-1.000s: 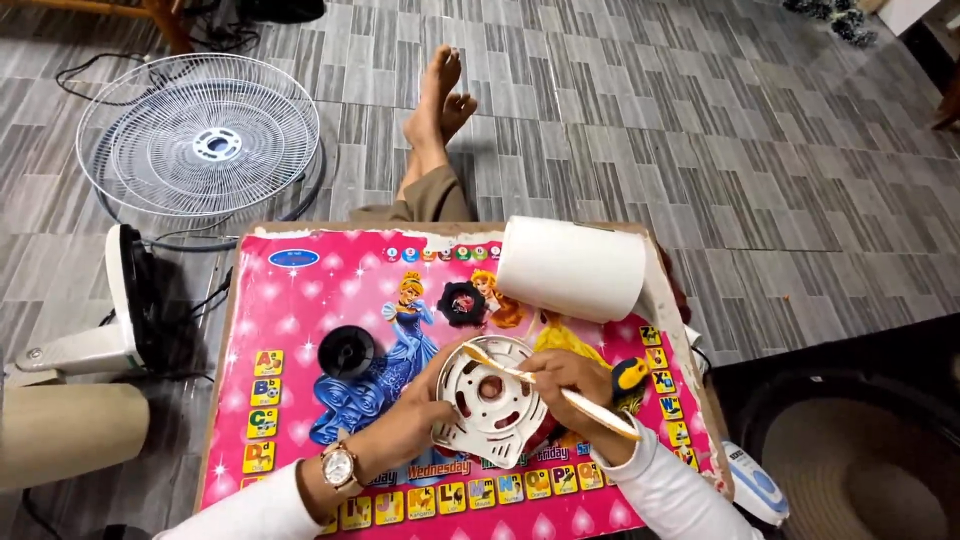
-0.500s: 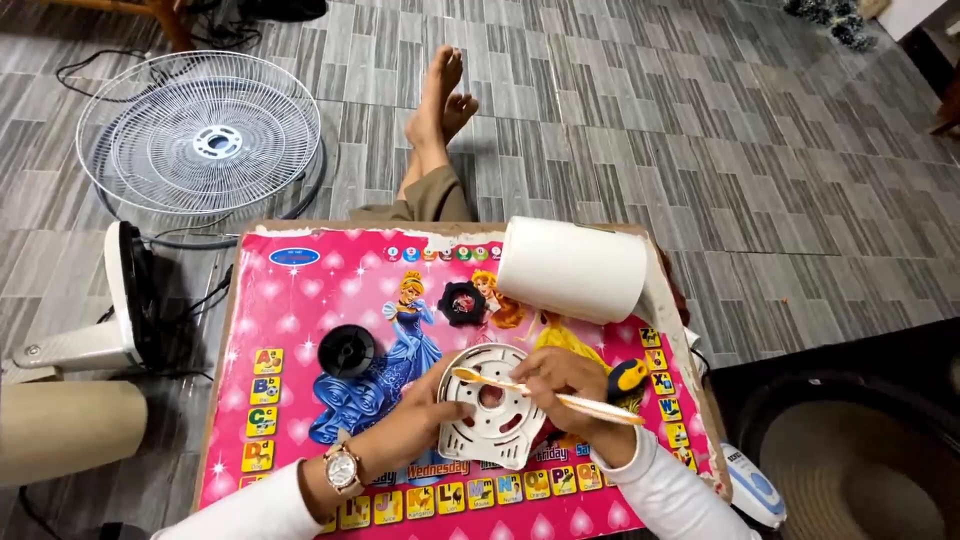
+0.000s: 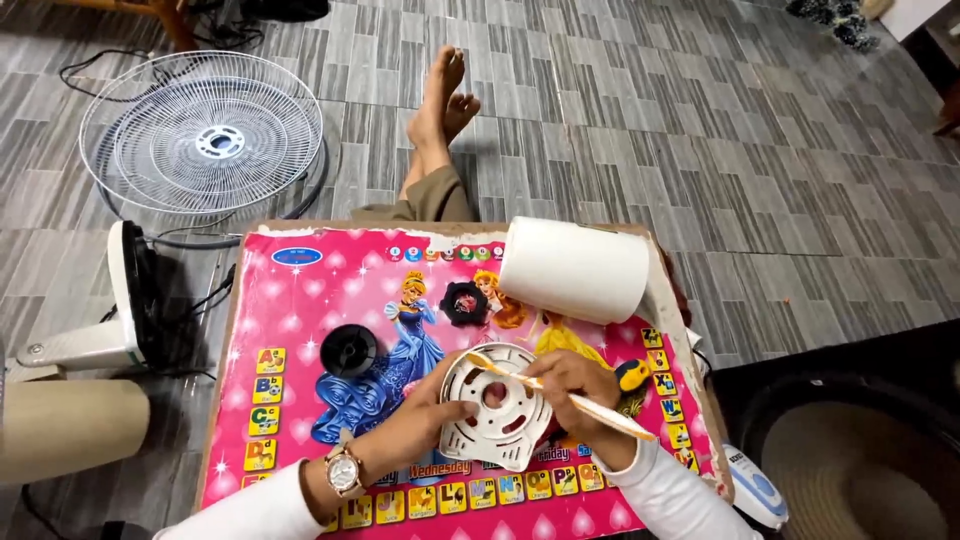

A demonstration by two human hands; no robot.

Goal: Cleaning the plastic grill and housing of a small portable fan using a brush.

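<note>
My left hand (image 3: 425,412) grips the left edge of a round white plastic fan housing part (image 3: 500,404), tilted up off the pink children's table (image 3: 300,300). My right hand (image 3: 570,378) holds a cream-handled toothbrush (image 3: 600,412), its bristle end resting on the upper left rim of the white part. A watch sits on my left wrist. My legs stretch out beyond the table.
A white paper towel roll (image 3: 572,268) lies at the table's far right. Two black round fan knobs (image 3: 348,350) (image 3: 465,302) rest on the table, plus a yellow-handled tool (image 3: 632,376) behind my right hand. White fan grille (image 3: 202,137) and fan stand (image 3: 120,310) lie on the floor to the left.
The toothbrush head has shifted slightly along the upper rim of the white part, and the part has tilted a little. Both hands keep their hold.
</note>
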